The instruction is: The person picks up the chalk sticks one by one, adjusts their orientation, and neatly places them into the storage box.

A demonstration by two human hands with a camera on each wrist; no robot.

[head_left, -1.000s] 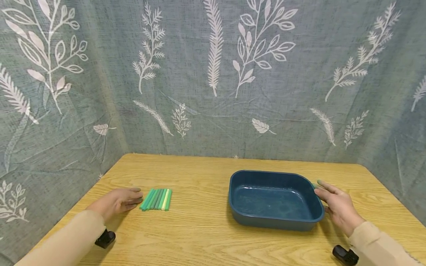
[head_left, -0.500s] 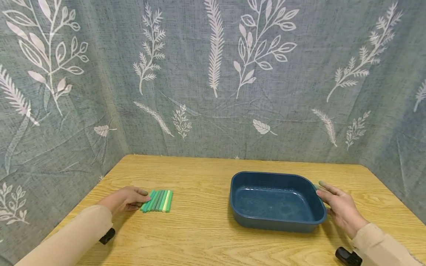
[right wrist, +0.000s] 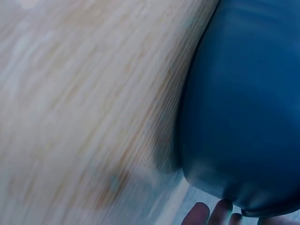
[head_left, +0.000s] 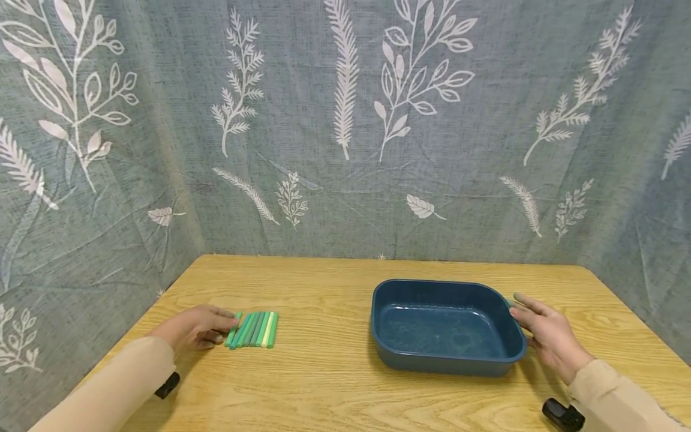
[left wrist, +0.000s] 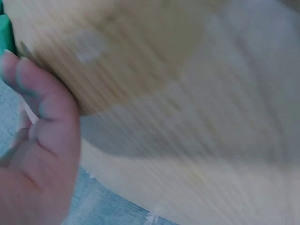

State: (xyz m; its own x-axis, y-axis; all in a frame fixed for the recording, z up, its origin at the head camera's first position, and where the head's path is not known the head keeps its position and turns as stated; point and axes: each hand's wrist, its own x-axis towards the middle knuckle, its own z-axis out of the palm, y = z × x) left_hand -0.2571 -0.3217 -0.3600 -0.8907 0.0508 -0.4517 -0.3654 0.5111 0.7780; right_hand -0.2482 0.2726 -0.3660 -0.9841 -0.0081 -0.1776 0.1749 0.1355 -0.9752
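- The sticks are lying side by side on the left, slim, straight and mostly green, one pale yellow.
- The tray is standing right of centre on the wood-grained table, smooth, dark blue, its corners rounding.
- The left hand is reaching rightward, its fingers bending and touching the leftmost stick; I cannot tell whether it is pinching.
- The right hand is resting against the tray's right end, fingers loosely extending, touching without clasping.

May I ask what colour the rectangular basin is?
Dark blue; the basin shows best in the head view.
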